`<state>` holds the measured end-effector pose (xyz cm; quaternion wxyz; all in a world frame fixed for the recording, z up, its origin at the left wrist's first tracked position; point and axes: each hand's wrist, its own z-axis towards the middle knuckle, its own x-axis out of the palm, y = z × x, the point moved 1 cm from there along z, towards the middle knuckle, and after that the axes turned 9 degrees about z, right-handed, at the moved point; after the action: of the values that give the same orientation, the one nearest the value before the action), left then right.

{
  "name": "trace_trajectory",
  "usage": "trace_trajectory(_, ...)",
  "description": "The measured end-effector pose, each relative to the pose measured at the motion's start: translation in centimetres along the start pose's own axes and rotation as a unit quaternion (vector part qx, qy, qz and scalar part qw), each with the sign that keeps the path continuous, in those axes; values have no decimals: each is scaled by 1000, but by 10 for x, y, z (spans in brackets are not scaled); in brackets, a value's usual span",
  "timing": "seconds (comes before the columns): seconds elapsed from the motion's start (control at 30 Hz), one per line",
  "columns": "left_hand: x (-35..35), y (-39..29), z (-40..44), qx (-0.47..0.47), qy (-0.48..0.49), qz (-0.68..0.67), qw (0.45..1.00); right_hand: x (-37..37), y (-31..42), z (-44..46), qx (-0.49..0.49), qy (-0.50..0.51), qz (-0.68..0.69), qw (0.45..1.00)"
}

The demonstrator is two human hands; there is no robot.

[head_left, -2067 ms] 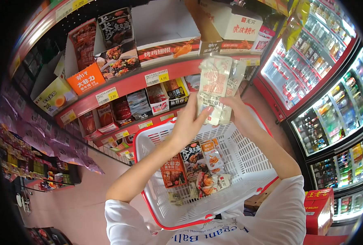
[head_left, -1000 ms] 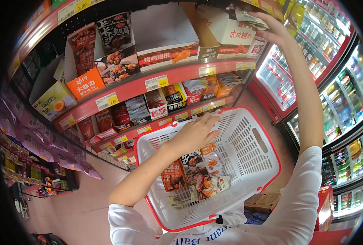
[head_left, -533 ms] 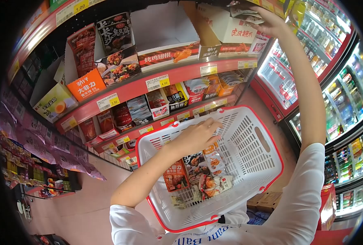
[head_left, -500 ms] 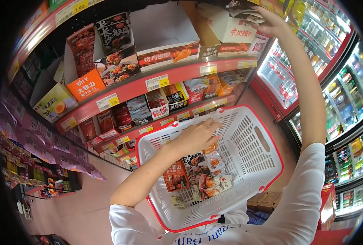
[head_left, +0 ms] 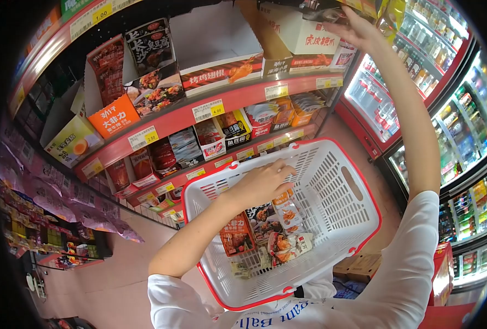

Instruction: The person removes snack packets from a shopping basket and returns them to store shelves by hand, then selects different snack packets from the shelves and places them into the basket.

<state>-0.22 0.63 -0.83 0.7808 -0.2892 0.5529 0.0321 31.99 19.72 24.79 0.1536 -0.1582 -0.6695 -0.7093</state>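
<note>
My right hand (head_left: 358,30) is raised at the top right, fingers closed on a shiny packet (head_left: 326,15) at the mouth of a white carton (head_left: 309,37) on the upper shelf. Over the far rim of a white basket (head_left: 335,241) with a red edge hangs my left hand (head_left: 265,181), its fingers spread and loosely bent, holding nothing. Inside the basket lie an orange-red packet (head_left: 236,236), a black packet (head_left: 262,222), a white and orange packet (head_left: 289,215), and a red and cream packet (head_left: 290,247).
Cartons of snacks fill the red-edged shelves (head_left: 172,122) ahead, among them a large white carton (head_left: 216,35). Glass-door drink coolers (head_left: 451,148) stand at the right. Purple bags (head_left: 51,192) hang at the left. A red box (head_left: 442,274) is at the lower right.
My hands have parted; the right one has carried the packet from above the basket up to the white carton and moved slightly deeper. My left hand has let go and dropped to the basket rim.
</note>
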Motion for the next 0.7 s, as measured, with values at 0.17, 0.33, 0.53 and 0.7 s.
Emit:
trace_trajectory(0.17,8,5,1,10,12,29,999,-6,-14,-21,-200,-131,-492,837)
trace_trajectory(0.33,6,3,-1,24,10,19,999,8,-44,-21,-340,-200,-428,813)
trace_trajectory(0.53,2,1,0,2,36,0,999,-5,-44,-4,-441,-165,-528,707)
trace_trajectory(0.7,5,5,-1,14,29,4,999,11,-64,-27,-523,-207,-425,709)
